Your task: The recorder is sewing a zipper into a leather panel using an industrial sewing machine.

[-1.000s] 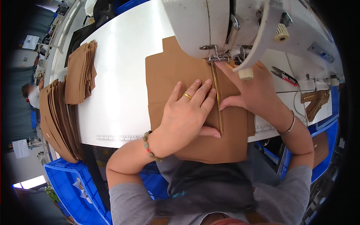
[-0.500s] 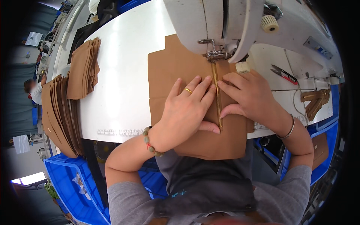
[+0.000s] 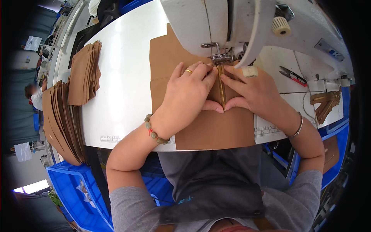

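The left hand and right hand, fingers spread flat and gripping nothing, press the thin, limp brown fabric either side of the zipper, just at 6 o'clock of the sewing machine; it likely shifts easily, so flat pressure close to the seam suits it.

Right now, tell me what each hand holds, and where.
Nothing is gripped. Left hand and right hand press flat on the brown fabric piece, either side of the zipper.

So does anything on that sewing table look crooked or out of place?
Nothing stands out. Both hands, left and right, press the brown fabric flat beside the zipper, which runs straight to the presser foot.
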The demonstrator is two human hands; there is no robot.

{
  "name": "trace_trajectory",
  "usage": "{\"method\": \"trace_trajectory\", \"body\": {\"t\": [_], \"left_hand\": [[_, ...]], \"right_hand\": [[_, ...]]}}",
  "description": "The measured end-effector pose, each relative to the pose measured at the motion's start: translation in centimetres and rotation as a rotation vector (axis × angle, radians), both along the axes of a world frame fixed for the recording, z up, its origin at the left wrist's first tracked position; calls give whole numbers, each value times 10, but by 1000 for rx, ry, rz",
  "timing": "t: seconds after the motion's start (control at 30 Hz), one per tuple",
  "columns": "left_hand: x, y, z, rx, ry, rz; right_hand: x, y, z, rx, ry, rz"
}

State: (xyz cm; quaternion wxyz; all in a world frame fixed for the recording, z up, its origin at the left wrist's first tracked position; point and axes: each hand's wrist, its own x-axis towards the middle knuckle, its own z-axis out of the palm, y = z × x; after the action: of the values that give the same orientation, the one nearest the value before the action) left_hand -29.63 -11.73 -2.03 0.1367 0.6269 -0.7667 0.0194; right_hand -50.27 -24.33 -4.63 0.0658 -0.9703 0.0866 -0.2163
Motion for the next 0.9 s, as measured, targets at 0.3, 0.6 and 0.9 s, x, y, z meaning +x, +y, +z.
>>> {"method": "trace_trajectory", "body": {"t": [0.3,0.6,0.9], "left_hand": [[1,-2,-1,-34,55,5],[6,-9,-4,-48,38,46],[-7,15,-16,-64,172,65]], "right_hand": [[1,-3,-7,14,-59,-26],[1,-9,-2,75,-87,2],[-8,2,9,132,-42,118]]}}
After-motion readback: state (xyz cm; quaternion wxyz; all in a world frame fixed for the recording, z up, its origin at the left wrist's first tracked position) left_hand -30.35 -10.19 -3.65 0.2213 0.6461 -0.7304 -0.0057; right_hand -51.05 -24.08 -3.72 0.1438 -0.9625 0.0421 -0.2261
